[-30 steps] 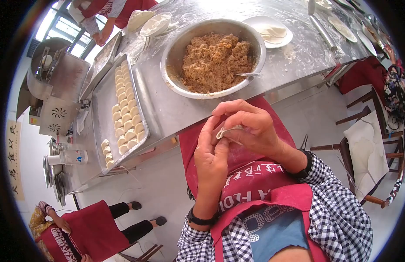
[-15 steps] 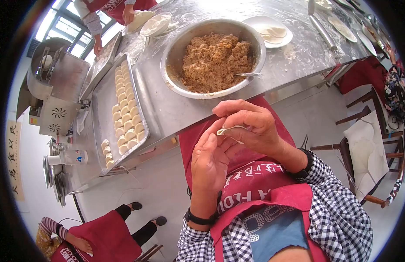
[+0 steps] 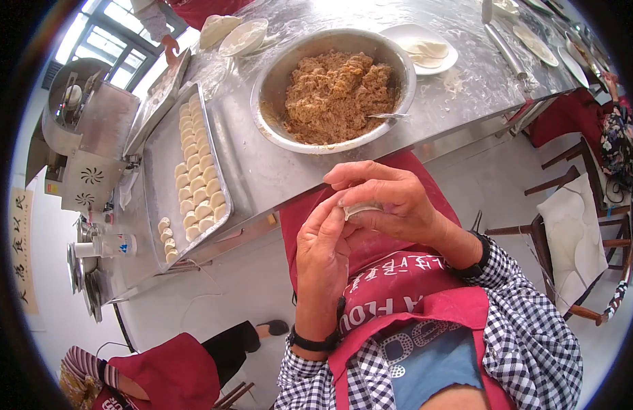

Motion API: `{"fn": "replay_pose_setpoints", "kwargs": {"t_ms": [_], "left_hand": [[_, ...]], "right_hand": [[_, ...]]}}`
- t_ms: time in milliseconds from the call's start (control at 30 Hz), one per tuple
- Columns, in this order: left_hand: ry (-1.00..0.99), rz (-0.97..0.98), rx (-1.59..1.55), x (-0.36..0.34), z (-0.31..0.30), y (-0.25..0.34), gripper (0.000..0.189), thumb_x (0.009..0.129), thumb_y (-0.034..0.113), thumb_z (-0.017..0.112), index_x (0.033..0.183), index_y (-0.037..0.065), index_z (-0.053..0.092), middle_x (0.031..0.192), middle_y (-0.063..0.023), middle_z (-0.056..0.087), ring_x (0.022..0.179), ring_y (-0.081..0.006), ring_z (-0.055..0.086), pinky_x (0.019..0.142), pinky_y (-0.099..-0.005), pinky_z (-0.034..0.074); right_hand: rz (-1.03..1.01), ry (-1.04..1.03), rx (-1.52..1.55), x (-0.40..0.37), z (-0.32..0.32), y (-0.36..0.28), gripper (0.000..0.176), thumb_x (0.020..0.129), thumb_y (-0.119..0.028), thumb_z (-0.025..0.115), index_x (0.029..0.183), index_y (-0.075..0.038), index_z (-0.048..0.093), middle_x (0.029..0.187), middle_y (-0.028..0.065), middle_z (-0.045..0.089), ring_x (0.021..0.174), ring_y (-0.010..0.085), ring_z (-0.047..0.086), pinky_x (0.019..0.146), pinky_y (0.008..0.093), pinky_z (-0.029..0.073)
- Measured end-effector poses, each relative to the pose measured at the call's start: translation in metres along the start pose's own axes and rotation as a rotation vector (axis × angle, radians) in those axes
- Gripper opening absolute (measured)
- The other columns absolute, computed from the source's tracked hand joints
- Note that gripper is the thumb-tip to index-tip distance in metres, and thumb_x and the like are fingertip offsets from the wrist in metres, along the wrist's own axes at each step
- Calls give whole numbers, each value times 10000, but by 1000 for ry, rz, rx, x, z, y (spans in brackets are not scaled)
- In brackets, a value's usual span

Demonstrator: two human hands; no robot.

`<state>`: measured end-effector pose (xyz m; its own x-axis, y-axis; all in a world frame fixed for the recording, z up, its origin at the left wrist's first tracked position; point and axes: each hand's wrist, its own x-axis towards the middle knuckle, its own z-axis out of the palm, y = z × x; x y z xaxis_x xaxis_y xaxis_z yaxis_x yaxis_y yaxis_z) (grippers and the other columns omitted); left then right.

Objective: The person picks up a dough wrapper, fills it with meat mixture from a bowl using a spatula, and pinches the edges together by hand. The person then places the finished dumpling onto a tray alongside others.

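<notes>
**Below the edge of the steel worktop (image 3: 262,174), a seam is being pinched**

Above the red apron (image 3: 391,277), both hands meet around one small pale, floured dough dumpling (image 3: 361,207). The right hand (image 3: 398,201) curls over it from above, thumb and forefinger clamped on the dough's upper edge. The left hand (image 3: 323,249) comes up from below, fingertips pressed against the near side. Both are grasping the same piece, held in the air clear of the worktop.

By my read, this is the sealing step: the wrapper is folded and the rim is being squeezed shut. What the next move calls for is even pressure walked along the seam, firm enough to bond the dough but not so hard that it tears or the filling squeezes out.

The dumpling itself shows little. Only a thin, whitish curved edge peeks out between the fingers, and whether the seam is fully closed I cannot tell, as the fingers cover it.

Up on the worktop sits a large round steel bowl (image 3: 275,75) heaped with brown minced filling (image 3: 337,92). To its left, a long steel tray (image 3: 159,164) carries rows of finished white dumplings (image 3: 197,171). A white plate (image 3: 398,34) of round wrappers lies beyond the bowl.
</notes>
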<state>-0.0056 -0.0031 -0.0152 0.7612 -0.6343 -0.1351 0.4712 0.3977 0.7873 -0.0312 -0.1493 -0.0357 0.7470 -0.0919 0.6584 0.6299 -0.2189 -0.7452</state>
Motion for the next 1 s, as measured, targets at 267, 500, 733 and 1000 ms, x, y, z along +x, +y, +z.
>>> {"fn": "replay_pose_setpoints", "kwargs": {"t_ms": [267, 500, 733, 1000], "left_hand": [[-43, -13, -35, 1, 3, -1, 392, 929, 166, 446, 1233, -79, 406, 1104, -177, 558, 1010, -270, 588, 870, -394, 501], [-38, -35, -111, 2, 1, -3, 405, 921, 167, 468, 1234, -81, 403, 1133, -186, 545, 1019, -272, 584, 878, -395, 497], [-104, -13, -134, 2, 1, -1, 346, 920, 136, 472, 1204, -60, 449, 1131, -168, 552, 1024, -251, 578, 881, -388, 492], [-32, -12, -120, 1, 2, -3, 337, 910, 133, 492, 1189, -53, 464, 1115, -155, 560, 1014, -235, 582, 880, -379, 493]], "right_hand": [[1, 78, -24, 1, 1, -3, 90, 695, 42, 646, 757, 11, 589, 1066, 155, 592, 943, 233, 611, 778, 306, 507], [-9, 113, -52, 2, 1, -5, 90, 685, 40, 647, 755, 16, 596, 1045, 156, 598, 936, 239, 612, 773, 309, 508], [4, 142, -65, 2, 2, -5, 85, 689, 34, 653, 750, 17, 595, 1040, 162, 597, 940, 247, 612, 774, 309, 507], [-16, 133, -59, 1, 3, -6, 81, 696, 27, 659, 753, 15, 603, 1034, 164, 600, 932, 245, 615, 772, 312, 509]]}}
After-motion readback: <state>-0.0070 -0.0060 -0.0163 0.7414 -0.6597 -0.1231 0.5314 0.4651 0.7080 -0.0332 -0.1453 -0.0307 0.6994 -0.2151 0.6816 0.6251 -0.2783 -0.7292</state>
